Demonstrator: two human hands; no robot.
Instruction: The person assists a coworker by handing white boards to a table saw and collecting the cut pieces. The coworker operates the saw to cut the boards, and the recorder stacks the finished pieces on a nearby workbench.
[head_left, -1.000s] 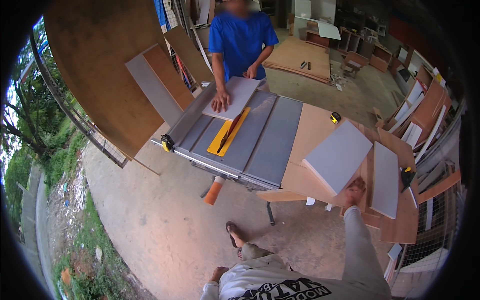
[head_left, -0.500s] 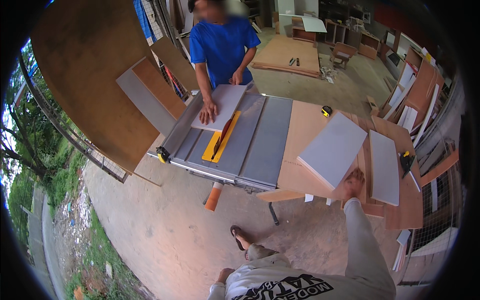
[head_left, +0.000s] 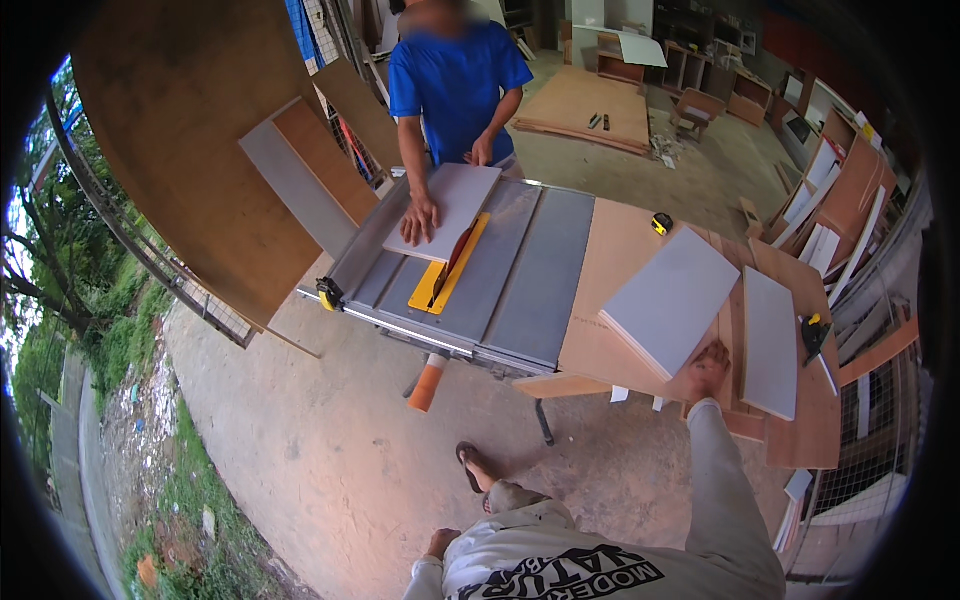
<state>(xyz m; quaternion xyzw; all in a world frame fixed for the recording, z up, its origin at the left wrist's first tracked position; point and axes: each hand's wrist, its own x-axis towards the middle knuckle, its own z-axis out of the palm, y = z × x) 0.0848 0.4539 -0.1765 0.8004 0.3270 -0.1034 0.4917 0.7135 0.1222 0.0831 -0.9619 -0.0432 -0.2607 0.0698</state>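
My right hand (head_left: 710,370) rests with its fingers spread on the wooden side table, beside the near corner of a stack of light grey boards (head_left: 672,300). Another grey board (head_left: 770,343) lies just right of that hand. Low beside my body is my left hand (head_left: 440,542); its fingers are too hidden to read. Across the table saw (head_left: 540,280), a person in a blue shirt (head_left: 455,85) presses one hand (head_left: 420,218) on a grey board (head_left: 455,205). That board's edge lies against the saw blade (head_left: 450,262), which stands up through a yellow insert plate (head_left: 430,292).
A yellow-black tape measure (head_left: 661,223) sits at the side table's far edge; another (head_left: 329,293) is at the saw's left corner. A black-yellow tool (head_left: 815,335) lies far right. Large plywood sheets (head_left: 190,160) lean at left. An orange-white cylinder (head_left: 428,383) hangs under the saw.
The whole view has shifted a little. The other person's board appears slightly nearer to me along the blade. My right hand stays beside the stack.
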